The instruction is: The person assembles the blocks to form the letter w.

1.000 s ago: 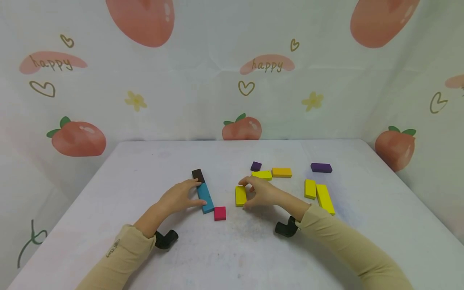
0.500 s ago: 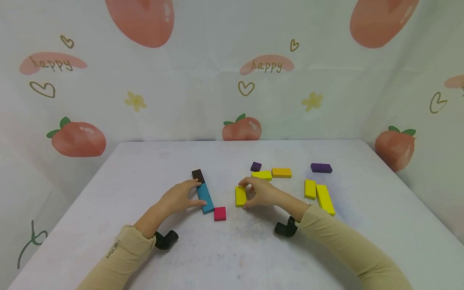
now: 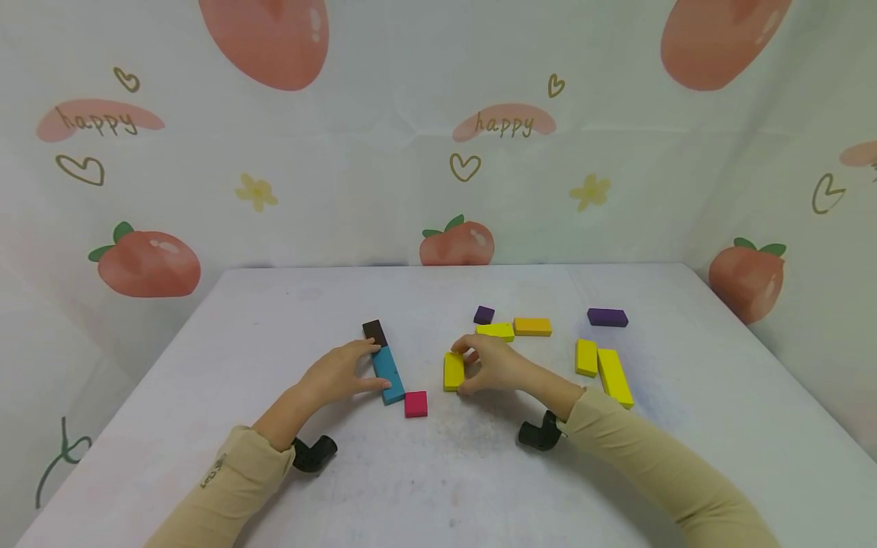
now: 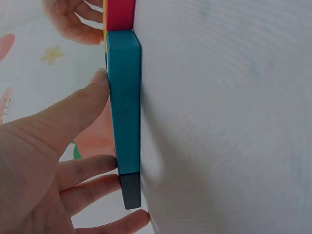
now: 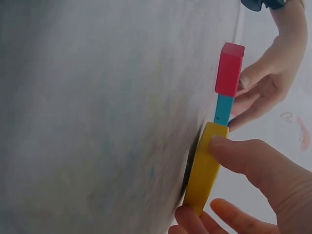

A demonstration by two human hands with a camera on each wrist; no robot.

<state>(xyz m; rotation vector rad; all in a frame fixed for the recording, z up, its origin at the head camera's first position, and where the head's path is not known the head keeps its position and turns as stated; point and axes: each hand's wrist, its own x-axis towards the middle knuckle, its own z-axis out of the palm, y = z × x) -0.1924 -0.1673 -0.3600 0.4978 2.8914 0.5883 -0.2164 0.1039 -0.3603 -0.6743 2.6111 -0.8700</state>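
Observation:
My left hand (image 3: pixel 339 373) rests its thumb and fingertips on the blue block (image 3: pixel 388 374) and near its join with the black block (image 3: pixel 374 332). These two lie end to end, as the left wrist view shows. A red block (image 3: pixel 416 404) sits at the blue block's near end, against its corner. To the right, my right hand (image 3: pixel 496 363) pinches a yellow block (image 3: pixel 454 371) lengthwise. In the right wrist view, the thumb presses one end of that yellow block (image 5: pixel 202 168) and fingers curl at the other, with a dark shadow beside it.
Beyond my right hand lie a small purple block (image 3: pixel 483 314), a yellow block (image 3: pixel 495 331) and an orange block (image 3: pixel 532 326). Farther right are a long purple block (image 3: pixel 607 317) and two yellow blocks, one short (image 3: pixel 585 357) and one long (image 3: pixel 614 377). A printed cloth backdrop (image 3: pixel 384 190) stands behind the table.
The pinched yellow block and my right hand have shifted very slightly left. My left hand and the other blocks keep their places.

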